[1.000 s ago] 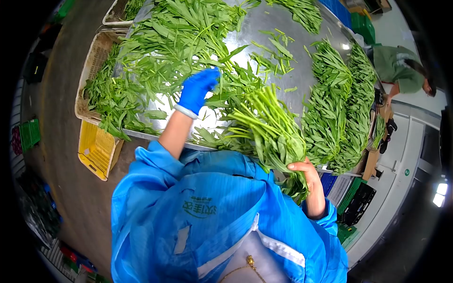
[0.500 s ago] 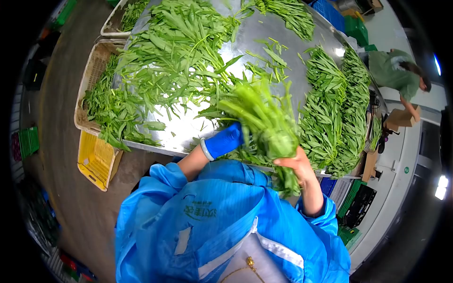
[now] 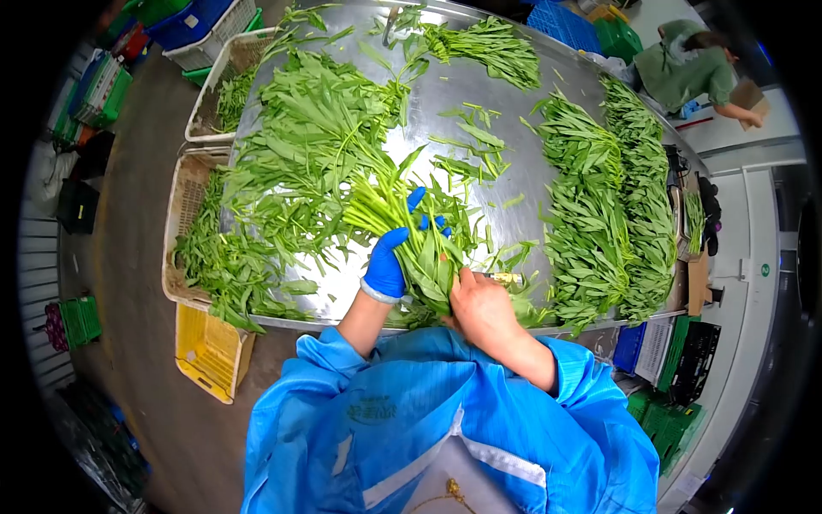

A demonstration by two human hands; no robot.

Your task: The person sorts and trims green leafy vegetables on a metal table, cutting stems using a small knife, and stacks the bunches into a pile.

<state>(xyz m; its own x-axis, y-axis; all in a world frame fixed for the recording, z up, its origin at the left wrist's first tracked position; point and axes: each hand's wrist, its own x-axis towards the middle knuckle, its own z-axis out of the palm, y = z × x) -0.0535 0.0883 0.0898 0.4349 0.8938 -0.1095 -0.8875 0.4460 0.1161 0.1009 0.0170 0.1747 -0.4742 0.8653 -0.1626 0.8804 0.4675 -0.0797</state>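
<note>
My left hand (image 3: 390, 261), in a blue glove, is wrapped round the stem part of a bunch of leafy greens (image 3: 424, 257), its fingertips showing on the far side. My bare right hand (image 3: 481, 301) is closed at the leafy end of the same bunch, low over the near edge of the metal table (image 3: 419, 137). The cut stems point up and left. A loose heap of greens (image 3: 300, 128) lies to the left, and scattered stems (image 3: 479, 146) lie beyond the bunch. Rows of laid bunches (image 3: 591, 206) cover the right side.
Another bunch (image 3: 488, 51) lies at the far edge. Dirty white crates (image 3: 184, 231) with greens stand against the table's left side, above a yellow crate (image 3: 214, 351). A co-worker (image 3: 685, 73) holding cardboard is at the upper right. Stacked crates (image 3: 668, 351) stand at the lower right.
My left hand has closed round the bunch, which has moved left and turned with its stems to the upper left. My right hand has moved left with it. The camera view has shifted.
</note>
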